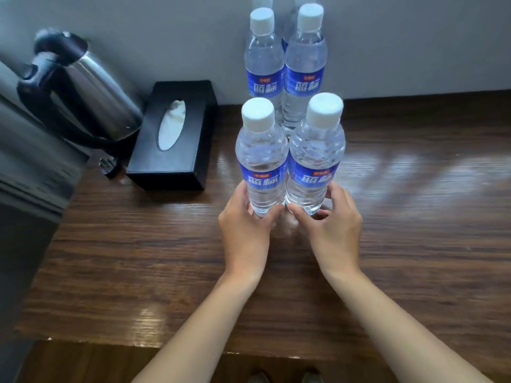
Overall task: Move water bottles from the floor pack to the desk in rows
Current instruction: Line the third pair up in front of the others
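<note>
Setting: dark brown wood-grain desk (401,244) fills most of the frame, against a pale grey wall at the top.
Kettle: shiny steel electric kettle with black handle (83,87) in the upper left, just beside a black rectangular tissue box (177,134).
Back rows: two clear plastic water bottles with blue labels and white caps (284,73) stand upright in the upper centre; more caps show behind them at the top edge.
Front pair: two matching clear bottles (287,167) stand side by side and touching at frame centre, just in front of the back rows.
Left hand (246,225): wrapped around the base of the left front bottle, thumb toward the middle, forearm reaching up from the bottom edge.
Right hand (334,228): gripping the base of the right front bottle, mirrored.
Floor pack: not in view.
Doing it well: probably seat both bases flat, line the pair up squarely behind its neighbours, then let go gently so neither tips.
</note>
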{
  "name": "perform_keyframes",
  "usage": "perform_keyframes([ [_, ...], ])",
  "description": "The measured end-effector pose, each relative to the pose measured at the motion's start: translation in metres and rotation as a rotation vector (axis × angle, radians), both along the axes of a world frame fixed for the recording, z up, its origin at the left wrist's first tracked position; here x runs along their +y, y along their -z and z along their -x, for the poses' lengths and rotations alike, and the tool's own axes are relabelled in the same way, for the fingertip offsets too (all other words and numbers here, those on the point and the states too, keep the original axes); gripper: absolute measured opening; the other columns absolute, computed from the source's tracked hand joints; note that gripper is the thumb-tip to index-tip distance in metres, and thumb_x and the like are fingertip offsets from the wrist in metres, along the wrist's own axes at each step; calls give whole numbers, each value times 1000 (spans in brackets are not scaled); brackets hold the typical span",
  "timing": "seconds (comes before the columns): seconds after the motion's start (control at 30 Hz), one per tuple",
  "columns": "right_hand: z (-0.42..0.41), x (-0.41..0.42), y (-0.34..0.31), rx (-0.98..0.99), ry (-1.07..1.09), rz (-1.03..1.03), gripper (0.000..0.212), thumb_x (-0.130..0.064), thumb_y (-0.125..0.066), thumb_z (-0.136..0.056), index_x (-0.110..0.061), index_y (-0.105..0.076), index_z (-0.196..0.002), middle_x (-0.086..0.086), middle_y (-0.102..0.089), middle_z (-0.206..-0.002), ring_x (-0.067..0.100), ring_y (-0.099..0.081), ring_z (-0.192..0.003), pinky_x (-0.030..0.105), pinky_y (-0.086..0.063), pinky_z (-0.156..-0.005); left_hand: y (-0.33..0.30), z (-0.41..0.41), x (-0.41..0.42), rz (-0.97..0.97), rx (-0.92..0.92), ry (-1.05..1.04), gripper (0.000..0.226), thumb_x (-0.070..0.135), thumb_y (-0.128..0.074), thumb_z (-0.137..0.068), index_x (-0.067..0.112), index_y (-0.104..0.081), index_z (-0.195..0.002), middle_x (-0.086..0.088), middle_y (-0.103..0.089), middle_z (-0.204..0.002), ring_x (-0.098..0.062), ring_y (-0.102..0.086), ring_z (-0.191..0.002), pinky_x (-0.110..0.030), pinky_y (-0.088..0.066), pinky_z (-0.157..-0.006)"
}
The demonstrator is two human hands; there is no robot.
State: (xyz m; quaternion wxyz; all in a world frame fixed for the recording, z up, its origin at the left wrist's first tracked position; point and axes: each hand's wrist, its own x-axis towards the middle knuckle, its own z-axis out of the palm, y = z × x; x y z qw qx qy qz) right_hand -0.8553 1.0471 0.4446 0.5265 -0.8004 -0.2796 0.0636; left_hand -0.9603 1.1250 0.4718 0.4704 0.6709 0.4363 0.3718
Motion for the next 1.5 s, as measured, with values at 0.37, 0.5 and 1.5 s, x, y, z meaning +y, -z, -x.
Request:
perform_keyframes([
  [0.37, -41, 57, -5, -58, 22, 54, 60, -45, -79, -67, -21, -58, -117, -4, -62, -104, 17, -60, -96, 42, -55, -77, 3, -46, 59, -9, 29, -21, 48, 14, -88, -66, 32, -65, -104, 13, -75, -97, -4, -72, -92, -41, -58, -87],
  [0.5, -50, 69, -8, -53, 28, 59, 58, -42, -80, -68, -20, -59, -118, -4, -63, -106, 17, -60, -98, 38, -53, -81, 1, -59, 72, -12, 53, -29, 48, 17, -88, -66, 30, -66, -106, 16, -75, -97, -1, -71, -92, -39, -58, -87],
  [1.5, -65, 86, -19, -67, 0, 149, 48, -41, -80, -70, -25, -59, -110, -8, -62, -104, 11, -57, -97, 26, -45, -76, -4, -69, 77, -67, 100, -20, 54, 22, -84, -74, 31, -59, -121, 16, -72, -110, 0, -67, -104, -34, -57, -93],
])
